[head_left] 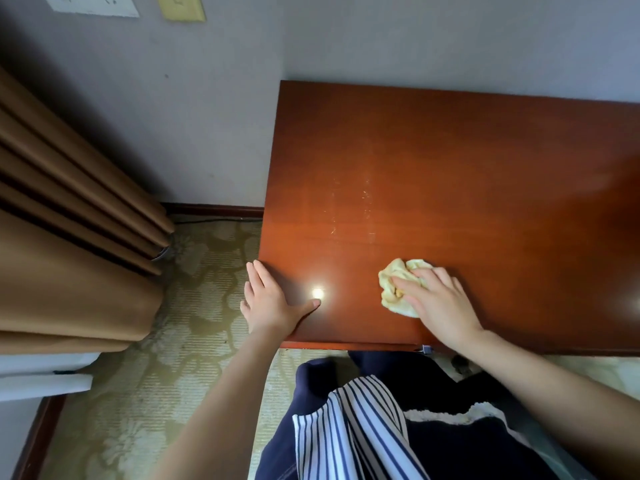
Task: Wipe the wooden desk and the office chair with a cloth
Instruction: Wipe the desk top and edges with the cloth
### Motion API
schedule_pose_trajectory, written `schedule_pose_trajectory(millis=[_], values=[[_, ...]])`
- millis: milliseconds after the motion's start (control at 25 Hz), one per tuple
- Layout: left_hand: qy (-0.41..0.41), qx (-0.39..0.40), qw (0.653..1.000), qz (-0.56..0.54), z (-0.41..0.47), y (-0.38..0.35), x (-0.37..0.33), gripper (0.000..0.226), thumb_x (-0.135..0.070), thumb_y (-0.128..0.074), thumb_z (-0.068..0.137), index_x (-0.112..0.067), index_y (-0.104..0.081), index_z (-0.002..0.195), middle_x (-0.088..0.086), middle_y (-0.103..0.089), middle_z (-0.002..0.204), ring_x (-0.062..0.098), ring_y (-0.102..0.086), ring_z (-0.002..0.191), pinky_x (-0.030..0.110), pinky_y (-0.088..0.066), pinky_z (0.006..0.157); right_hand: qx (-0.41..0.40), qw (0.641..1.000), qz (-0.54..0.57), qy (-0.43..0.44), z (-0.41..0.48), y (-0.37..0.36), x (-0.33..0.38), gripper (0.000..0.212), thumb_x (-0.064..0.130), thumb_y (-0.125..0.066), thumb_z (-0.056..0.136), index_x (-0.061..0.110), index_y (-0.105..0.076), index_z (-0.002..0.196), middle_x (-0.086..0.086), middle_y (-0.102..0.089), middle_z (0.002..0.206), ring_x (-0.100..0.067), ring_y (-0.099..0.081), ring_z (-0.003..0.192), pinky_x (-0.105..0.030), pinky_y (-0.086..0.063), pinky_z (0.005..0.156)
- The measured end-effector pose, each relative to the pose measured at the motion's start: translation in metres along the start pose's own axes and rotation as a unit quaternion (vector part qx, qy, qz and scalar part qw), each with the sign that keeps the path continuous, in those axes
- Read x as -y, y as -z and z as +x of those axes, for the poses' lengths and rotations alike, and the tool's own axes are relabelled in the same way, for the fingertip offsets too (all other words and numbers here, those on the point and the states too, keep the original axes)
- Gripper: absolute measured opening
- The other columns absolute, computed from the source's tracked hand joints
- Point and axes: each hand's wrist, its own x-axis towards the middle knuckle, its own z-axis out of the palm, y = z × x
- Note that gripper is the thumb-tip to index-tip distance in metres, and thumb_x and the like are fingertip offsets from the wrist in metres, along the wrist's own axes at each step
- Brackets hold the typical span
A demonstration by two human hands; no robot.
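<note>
The wooden desk [450, 161] is reddish-brown and glossy, with faint pale scuff marks near its middle. A crumpled pale yellow cloth [394, 282] lies near the desk's front edge. My right hand [436, 303] lies on top of the cloth, fingers spread over it and pressing it onto the wood. My left hand [268, 299] rests flat on the desk's front left corner, fingers straight and thumb stretched out to the right. The office chair is not in view.
Brown curtains [69, 237] hang at the left. A grey wall [207, 116] runs behind the desk. Patterned beige carpet [173, 341] covers the floor left of the desk. My dark trousers and striped top show at the bottom.
</note>
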Motion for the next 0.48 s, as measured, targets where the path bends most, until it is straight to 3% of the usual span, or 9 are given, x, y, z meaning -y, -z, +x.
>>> schedule_pose_trajectory(millis=[120,280,480], values=[[0.021,0.001,0.999,0.025,0.007,-0.006,-0.004,0.143,-0.07,-0.073,0.056,-0.009,0.019,0.147,0.002,0.012,0.158,0.03,-0.012,0.142,0.049,-0.023,0.108,0.005,0.995,0.01,-0.095,0.029,-0.001,-0.007,0.039,0.019,-0.051,0.094,0.034,-0.053,0.13,-0.002,-0.046,0.13,-0.026,-0.037,0.111,-0.038,-0.036,0.09],[0.02,-0.004,0.999,0.048,0.01,-0.009,-0.001,0.146,-0.076,-0.069,0.052,-0.01,0.021,0.146,0.003,0.013,0.158,0.029,-0.018,0.139,0.045,-0.023,0.106,-0.015,0.989,0.014,-0.144,0.072,-0.006,0.023,0.042,0.015,-0.045,0.096,0.031,-0.048,0.135,-0.005,-0.045,0.122,-0.028,-0.036,0.108,-0.039,-0.039,0.089],[0.016,0.008,0.998,0.053,0.011,-0.007,-0.003,0.144,-0.073,-0.071,0.056,-0.01,0.023,0.145,0.003,0.015,0.157,0.029,-0.02,0.138,0.045,-0.02,0.107,0.033,0.999,0.02,-0.016,0.106,-0.005,0.096,0.039,0.029,-0.042,0.096,0.03,-0.041,0.136,-0.004,-0.04,0.129,-0.03,-0.032,0.118,-0.039,-0.033,0.094]])
